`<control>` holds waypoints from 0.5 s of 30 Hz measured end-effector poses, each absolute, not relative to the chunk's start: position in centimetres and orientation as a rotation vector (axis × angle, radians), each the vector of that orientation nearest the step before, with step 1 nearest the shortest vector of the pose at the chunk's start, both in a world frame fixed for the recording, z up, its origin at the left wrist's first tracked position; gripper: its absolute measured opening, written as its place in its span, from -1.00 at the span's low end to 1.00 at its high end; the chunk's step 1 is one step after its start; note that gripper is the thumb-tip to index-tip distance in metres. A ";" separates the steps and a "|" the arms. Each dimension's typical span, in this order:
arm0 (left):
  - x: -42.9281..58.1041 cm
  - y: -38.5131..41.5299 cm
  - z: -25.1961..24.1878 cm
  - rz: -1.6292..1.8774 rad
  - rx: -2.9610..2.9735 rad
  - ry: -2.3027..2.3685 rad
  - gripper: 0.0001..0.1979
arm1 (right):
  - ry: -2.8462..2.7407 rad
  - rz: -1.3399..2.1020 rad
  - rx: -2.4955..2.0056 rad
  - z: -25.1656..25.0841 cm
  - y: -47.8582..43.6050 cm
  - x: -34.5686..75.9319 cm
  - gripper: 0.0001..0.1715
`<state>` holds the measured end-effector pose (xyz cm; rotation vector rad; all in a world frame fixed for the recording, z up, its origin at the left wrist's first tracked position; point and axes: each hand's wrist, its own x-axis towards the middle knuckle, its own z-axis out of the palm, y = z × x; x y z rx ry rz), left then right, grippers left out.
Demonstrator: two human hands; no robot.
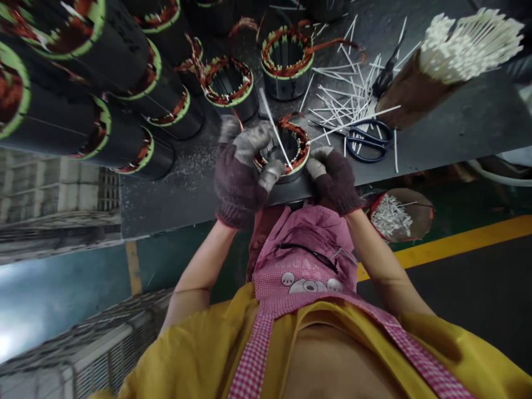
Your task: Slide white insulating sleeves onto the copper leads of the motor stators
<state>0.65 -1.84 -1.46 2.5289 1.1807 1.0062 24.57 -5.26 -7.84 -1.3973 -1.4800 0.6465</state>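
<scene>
A motor stator point(293, 183) with copper windings and a light green rim stands upright at the table's front edge. My left hand point(245, 166), in a dark glove with grey fingertips, curls over its left rim, thumb and fingers closed on it. One white cable tie point(274, 127) slants across the stator's opening, its lower end near my left thumb. Against the right side of the stator is my right hand point(334, 174), gloved alike, thumb and fingers pinched together; what lies between them is hidden. Another white tie point(353, 124) stretches rightward from the windings.
Blue-handled scissors point(369, 141) lie right of my right hand, by scattered white ties point(344, 94). A brown holder point(399, 91) carries a thick tie bundle point(465, 47). More stators point(286, 61) stand behind and left. Below the table edge sits a bin point(419, 213) of white offcuts.
</scene>
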 end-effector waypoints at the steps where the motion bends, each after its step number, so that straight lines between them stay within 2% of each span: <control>1: -0.5 -1.8 -1.2 1.041 2.664 1.046 -0.60 | -1.499 0.593 -1.391 -7.9 -5.4 24.4 -0.83; 4: -2.4 -1.2 -1.6 1.002 2.866 0.847 -0.73 | -1.504 0.553 -1.344 -7.5 -5.9 24.2 -0.79; 7: -2.1 -0.8 -3.1 1.027 2.882 0.983 -0.78 | -1.376 0.449 -1.329 -7.2 -5.3 26.3 -0.80; 10: -0.7 -1.4 -4.5 1.132 2.918 1.047 -0.72 | -1.123 0.107 -1.403 -7.3 -3.4 31.3 -0.83; 13: 0.7 -2.4 -4.6 1.228 2.905 1.042 -0.66 | -0.931 -0.173 -1.472 -7.8 -1.0 37.0 -0.73; 15: 1.2 -2.8 -3.9 1.201 2.871 1.040 -0.65 | -1.000 -0.219 -1.467 -8.0 0.3 39.8 -0.66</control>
